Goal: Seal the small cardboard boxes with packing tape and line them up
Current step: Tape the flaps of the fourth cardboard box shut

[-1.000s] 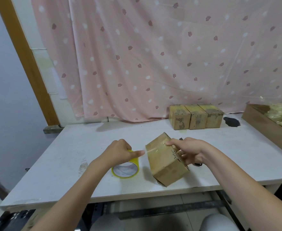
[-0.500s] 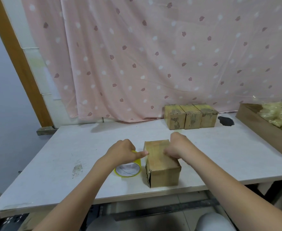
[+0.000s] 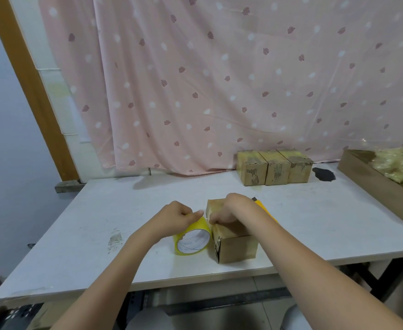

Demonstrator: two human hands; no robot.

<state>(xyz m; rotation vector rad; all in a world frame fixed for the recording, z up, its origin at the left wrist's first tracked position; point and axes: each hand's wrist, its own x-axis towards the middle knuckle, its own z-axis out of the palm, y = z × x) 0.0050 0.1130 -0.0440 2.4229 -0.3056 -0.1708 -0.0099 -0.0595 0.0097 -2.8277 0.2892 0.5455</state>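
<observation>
Curled fingers (image 3: 216, 219) — pinching tape (image 3: 192, 239)

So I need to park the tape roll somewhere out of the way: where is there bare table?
Bare table runs left of the left hand and tape roll to the edge, and between the row of three boxes and the box being taped. It is crowded around both hands, and the right edge holds a long cardboard tray.

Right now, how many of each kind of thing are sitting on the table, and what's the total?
Small cardboard boxes: 4, three in a row at the back and one under the hands
Tape rolls: 1
Large open cardboard trays: 1
Yellow-handled tools behind the near box: 1
Total: 7
</observation>
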